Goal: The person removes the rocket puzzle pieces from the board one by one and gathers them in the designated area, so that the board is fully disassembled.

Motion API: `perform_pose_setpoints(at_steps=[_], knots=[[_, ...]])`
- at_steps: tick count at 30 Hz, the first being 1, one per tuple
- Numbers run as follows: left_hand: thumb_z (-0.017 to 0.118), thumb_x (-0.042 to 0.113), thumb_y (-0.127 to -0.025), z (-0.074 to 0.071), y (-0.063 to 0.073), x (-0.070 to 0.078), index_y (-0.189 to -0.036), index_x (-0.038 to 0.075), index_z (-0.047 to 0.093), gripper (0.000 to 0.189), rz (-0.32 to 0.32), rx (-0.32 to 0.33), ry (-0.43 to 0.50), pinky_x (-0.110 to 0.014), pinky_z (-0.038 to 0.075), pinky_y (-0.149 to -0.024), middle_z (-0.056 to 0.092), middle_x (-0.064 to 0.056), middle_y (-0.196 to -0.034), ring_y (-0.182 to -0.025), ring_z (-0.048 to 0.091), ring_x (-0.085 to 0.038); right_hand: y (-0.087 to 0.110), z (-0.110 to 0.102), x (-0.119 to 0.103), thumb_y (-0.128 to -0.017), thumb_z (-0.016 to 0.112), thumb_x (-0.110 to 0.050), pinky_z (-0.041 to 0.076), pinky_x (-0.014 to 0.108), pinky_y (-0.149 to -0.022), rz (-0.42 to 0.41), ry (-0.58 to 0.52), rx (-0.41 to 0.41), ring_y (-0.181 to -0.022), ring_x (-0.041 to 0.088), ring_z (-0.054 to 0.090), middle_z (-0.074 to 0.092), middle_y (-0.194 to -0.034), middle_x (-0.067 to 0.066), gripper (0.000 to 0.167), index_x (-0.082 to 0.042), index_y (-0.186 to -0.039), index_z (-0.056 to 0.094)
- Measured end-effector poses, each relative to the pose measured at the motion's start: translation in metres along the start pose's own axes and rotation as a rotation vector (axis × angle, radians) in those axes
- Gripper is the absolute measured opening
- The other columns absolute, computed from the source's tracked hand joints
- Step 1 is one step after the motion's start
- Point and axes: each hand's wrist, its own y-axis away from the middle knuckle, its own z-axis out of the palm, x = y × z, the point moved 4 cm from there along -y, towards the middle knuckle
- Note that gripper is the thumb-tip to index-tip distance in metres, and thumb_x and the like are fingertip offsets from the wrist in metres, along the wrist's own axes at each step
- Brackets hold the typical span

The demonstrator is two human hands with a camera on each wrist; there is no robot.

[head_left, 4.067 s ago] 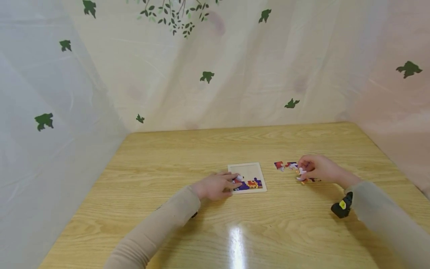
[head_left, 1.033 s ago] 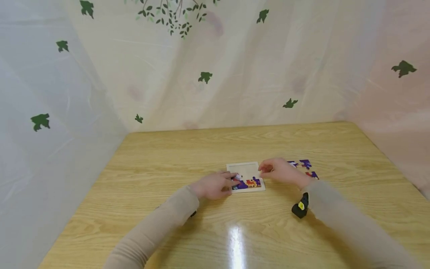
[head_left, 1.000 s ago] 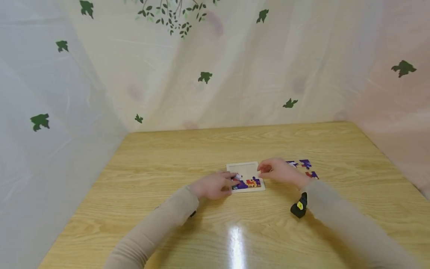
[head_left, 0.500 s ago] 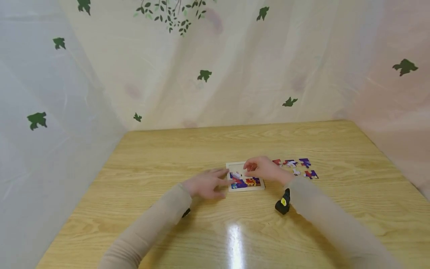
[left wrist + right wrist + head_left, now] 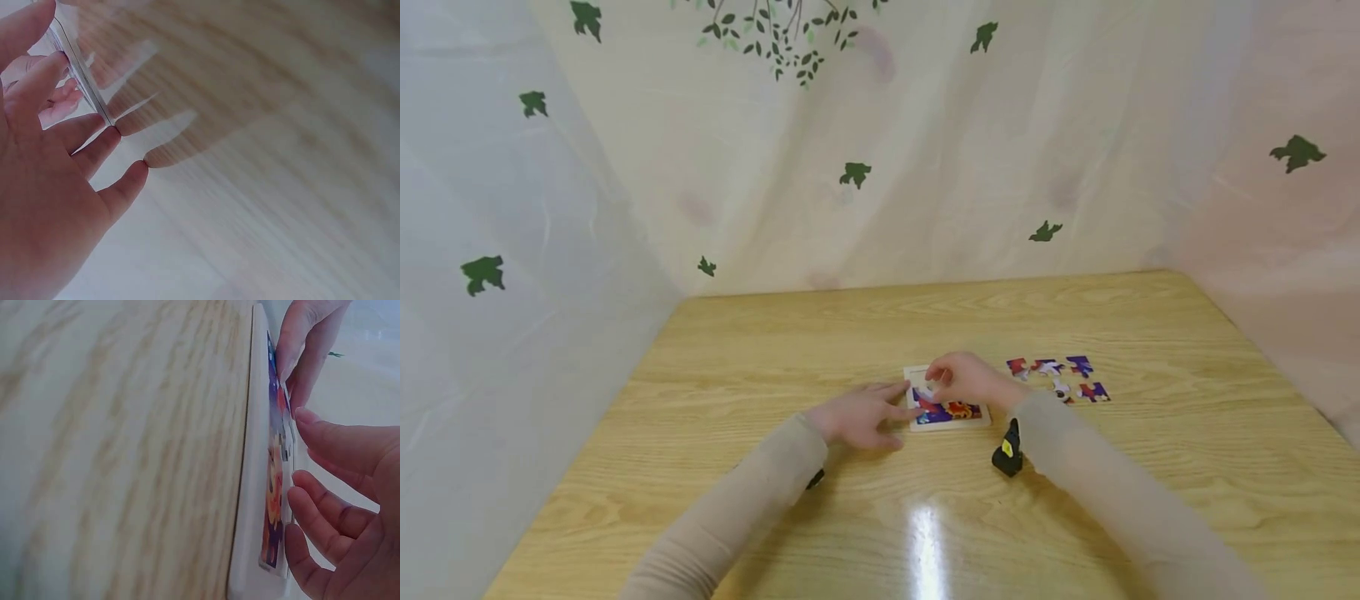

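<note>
A small wooden puzzle frame point(image 5: 951, 427) lies on the table, its lower part filled with purple, red and orange picture pieces point(image 5: 958, 410). My left hand point(image 5: 859, 417) rests at its left edge with fingers spread, fingertips on the frame and the pieces there. Over the frame's upper left, my right hand point(image 5: 966, 379) has thumb and fingers curled together at a whitish puzzle piece point(image 5: 285, 447), which the fingers largely cover. In the right wrist view, the right thumb point(image 5: 337, 437) comes down close beside the left fingers point(image 5: 294, 344). The left wrist view shows the left fingertips along the frame's edge.
Several loose puzzle pieces lie right of the frame: a red one point(image 5: 1017, 367), a purple-and-white one point(image 5: 1047, 367), a purple one point(image 5: 1079, 366), a white one with a dark spot point(image 5: 1062, 392) and a red-purple one point(image 5: 1093, 392). Behind the wooden table point(image 5: 790, 333) hangs a pale curtain point(image 5: 760, 167).
From the loose pieces my right hand has moved left to the frame and over its upper left part. My left hand has shifted slightly left, still at the frame's edge.
</note>
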Motion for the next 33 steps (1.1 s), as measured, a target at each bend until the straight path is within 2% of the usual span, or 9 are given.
perform_pose_setpoints(at_steps=[7, 18, 26, 33], knots=[[0.056, 0.038, -0.094, -0.003, 0.001, 0.004, -0.145, 0.03, 0.039, 0.054, 0.004, 0.001, 0.011, -0.048, 0.018, -0.116, 0.013, -0.013, -0.159, -0.145, 0.017, -0.031, -0.003, 0.002, -0.003, -0.08, 0.076, -0.017, 0.049, 0.036, -0.083, 0.006, 0.006, -0.004, -0.089, 0.018, 0.057, 0.065, -0.099, 0.005, 0.031, -0.006, -0.108, 0.067], [0.056, 0.038, -0.094, -0.002, 0.001, 0.004, -0.145, 0.03, 0.038, 0.054, -0.006, -0.004, 0.011, -0.047, 0.018, -0.117, 0.012, -0.012, -0.159, -0.145, 0.016, -0.031, -0.004, 0.002, -0.012, -0.079, 0.076, -0.009, 0.048, 0.029, -0.074, -0.024, 0.028, -0.011, -0.078, 0.015, 0.054, 0.063, -0.085, 0.004, 0.021, -0.003, -0.097, 0.068], [0.055, 0.041, -0.094, 0.0, 0.0, 0.004, -0.145, 0.029, 0.038, 0.054, -0.014, -0.005, 0.011, -0.05, 0.019, -0.116, 0.011, -0.011, -0.159, -0.145, 0.017, -0.031, -0.006, 0.005, -0.01, -0.081, 0.074, -0.008, 0.048, 0.029, -0.077, -0.007, 0.001, -0.04, -0.08, 0.015, 0.054, 0.062, -0.087, 0.003, 0.019, -0.005, -0.099, 0.068], [0.057, 0.038, -0.094, -0.003, 0.001, 0.004, -0.144, 0.029, 0.041, 0.053, -0.043, -0.009, 0.1, -0.057, 0.019, -0.113, 0.01, -0.01, -0.159, -0.141, 0.014, -0.046, -0.007, 0.006, -0.01, -0.084, 0.071, -0.008, 0.045, 0.029, -0.075, 0.003, -0.009, -0.067, -0.079, 0.016, 0.05, 0.057, -0.087, 0.003, 0.018, -0.007, -0.101, 0.067]])
